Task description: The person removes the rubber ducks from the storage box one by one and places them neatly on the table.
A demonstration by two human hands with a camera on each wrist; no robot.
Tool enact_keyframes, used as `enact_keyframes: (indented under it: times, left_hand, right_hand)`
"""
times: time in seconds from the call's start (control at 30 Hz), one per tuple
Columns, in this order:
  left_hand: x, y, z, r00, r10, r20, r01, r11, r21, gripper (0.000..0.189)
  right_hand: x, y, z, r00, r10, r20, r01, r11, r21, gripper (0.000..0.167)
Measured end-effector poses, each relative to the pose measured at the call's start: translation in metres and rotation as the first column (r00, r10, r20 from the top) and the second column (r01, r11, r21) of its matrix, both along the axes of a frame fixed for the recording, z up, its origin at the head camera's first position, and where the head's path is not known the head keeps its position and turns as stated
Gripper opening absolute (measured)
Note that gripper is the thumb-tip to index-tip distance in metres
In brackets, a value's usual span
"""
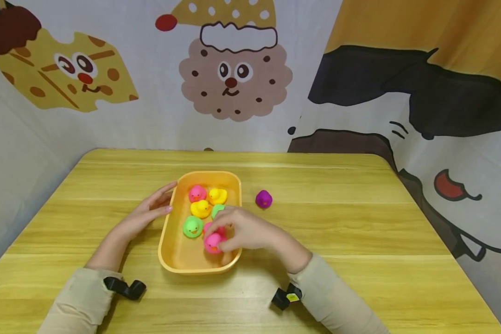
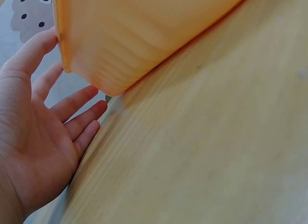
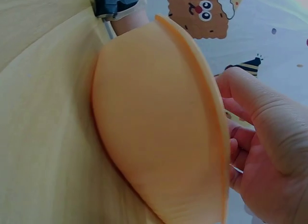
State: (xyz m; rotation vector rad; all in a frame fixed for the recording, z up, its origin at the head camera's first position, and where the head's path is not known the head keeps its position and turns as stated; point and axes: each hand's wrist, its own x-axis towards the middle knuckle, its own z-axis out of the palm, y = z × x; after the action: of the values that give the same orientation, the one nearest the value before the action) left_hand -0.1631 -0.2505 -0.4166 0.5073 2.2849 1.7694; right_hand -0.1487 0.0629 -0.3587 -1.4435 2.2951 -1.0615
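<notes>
An orange plastic basin stands on the table with several small rubber ducks inside. My left hand touches the basin's left side; in the left wrist view its thumb meets the rim and its fingers are spread nearly straight. Over the basin's right side, my right hand pinches a pink rubber duck between thumb and fingers. Another pink duck is partly covered by that hand. Nearby in the basin are a green duck, a yellow duck and a pink duck. In the right wrist view, the basin wall hides the fingertips.
A purple duck lies on the wooden table right of the basin. Another yellow duck and a partly covered green duck are in the basin. Behind the table hangs a cartoon-printed cloth.
</notes>
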Motion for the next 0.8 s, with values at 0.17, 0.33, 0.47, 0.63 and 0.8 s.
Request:
enact_keyframes:
  times: [0.17,0.33,0.47,0.63,0.8]
  left_hand:
    - [0.0,0.0,0.001,1.0,-0.003,-0.011,0.003,1.0,0.002,0.062]
    - [-0.001,0.0,0.001,1.0,-0.009,-0.015,0.009,1.0,0.016,0.062]
    - [-0.002,-0.001,0.0,1.0,-0.01,-0.012,0.01,1.0,0.012,0.062]
    - [-0.003,-0.002,-0.001,1.0,-0.005,-0.004,0.005,1.0,0.004,0.062]
    - [-0.004,-0.003,-0.001,1.0,-0.009,-0.002,0.009,1.0,0.005,0.063]
  right_hand:
    - [-0.002,0.003,0.005,1.0,-0.021,0.007,0.022,0.999,-0.043,0.029]
    - [-0.005,0.008,0.013,0.999,-0.032,-0.004,0.032,0.996,-0.079,0.03]
    - [-0.007,0.014,0.02,0.998,-0.062,-0.018,0.06,0.993,-0.1,0.029]
    - [-0.011,0.022,0.025,0.995,-0.099,0.016,0.1,0.987,-0.128,0.029]
    - [-0.015,0.031,0.03,0.994,-0.11,0.024,0.113,0.98,-0.165,0.029]
